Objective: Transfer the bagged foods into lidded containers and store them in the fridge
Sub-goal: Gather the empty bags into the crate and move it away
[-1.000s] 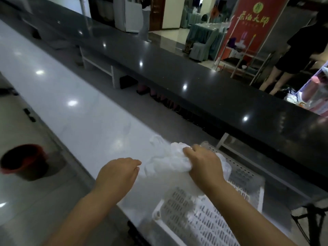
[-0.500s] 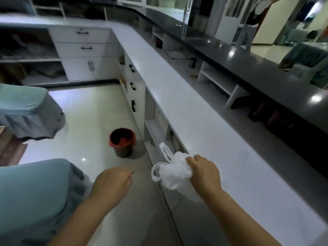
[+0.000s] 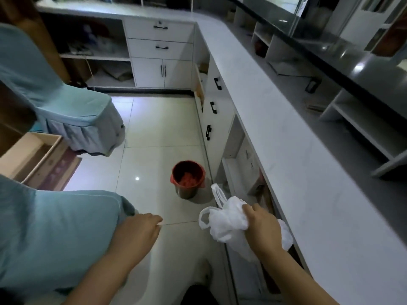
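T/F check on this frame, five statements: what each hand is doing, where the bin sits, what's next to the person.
1. The right hand grips a crumpled white plastic bag. True.
2. The left hand holds a lidded container. False: it holds nothing, fingers loosely curled.
3. A red-lined bin stands on the tiled floor near the cabinet fronts. True.
4. The bag rests on the white countertop. False: it is held in the air, beside the counter edge.
5. The bin is tipped on its side. False: it stands upright.
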`<state>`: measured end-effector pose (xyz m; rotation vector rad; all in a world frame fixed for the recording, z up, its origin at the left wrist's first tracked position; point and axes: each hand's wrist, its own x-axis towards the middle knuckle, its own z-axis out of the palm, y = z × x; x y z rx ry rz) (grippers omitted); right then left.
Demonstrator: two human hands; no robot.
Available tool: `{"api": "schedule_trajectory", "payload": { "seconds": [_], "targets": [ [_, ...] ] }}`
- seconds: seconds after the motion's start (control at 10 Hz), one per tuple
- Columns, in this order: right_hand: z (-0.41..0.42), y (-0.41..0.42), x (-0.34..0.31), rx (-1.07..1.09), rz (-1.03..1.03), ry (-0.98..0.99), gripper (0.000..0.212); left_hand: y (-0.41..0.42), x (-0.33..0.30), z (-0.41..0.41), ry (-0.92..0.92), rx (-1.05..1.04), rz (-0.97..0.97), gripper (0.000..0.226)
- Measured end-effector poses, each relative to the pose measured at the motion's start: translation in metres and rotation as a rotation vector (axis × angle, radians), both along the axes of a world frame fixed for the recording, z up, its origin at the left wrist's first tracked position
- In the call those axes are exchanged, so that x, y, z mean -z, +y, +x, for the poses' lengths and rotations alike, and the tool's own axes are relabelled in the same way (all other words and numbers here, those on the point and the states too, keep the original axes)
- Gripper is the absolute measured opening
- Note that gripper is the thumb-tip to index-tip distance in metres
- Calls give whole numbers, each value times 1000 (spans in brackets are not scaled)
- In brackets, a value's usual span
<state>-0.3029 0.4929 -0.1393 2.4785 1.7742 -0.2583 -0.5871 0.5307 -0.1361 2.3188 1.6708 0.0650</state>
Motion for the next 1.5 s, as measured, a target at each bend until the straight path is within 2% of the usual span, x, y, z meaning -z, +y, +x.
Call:
{"api": "schedule_trajectory", "payload": {
  "seconds": [0.1,0.2,0.3,0.6,0.9,1.1,1.2,1.3,1.4,1.5],
  "targets": [
    [9,58,7,138,32,-16,43,48,0,4,37,-83,-3,24],
    [13,116,0,-113,75,80,29,100,-5,19,76,-126,-14,26],
    [30,171,10,-201,128,148,34,148,-4,33,61,-166,-14,30],
    [10,309,42,-233,-54,219,35,252,23,18,82,-259,-160,24],
    [-19,439,89,-144,-203,183,37,421,82,-5,84,-109,-238,33],
    [-27,523,174,-173,-369,141,40,514,166,-4,88,-61,-299,30],
    [-22,552,241,-181,-444,162,50,544,228,5,55,-47,-335,29],
    [-15,574,315,-20,-486,200,48,567,289,20,49,-35,-362,29],
    [-11,599,396,-44,-395,169,21,584,353,37,55,-15,-394,30],
    [-13,619,471,-172,-346,232,27,594,411,48,29,-54,-393,20]
  ]
}}
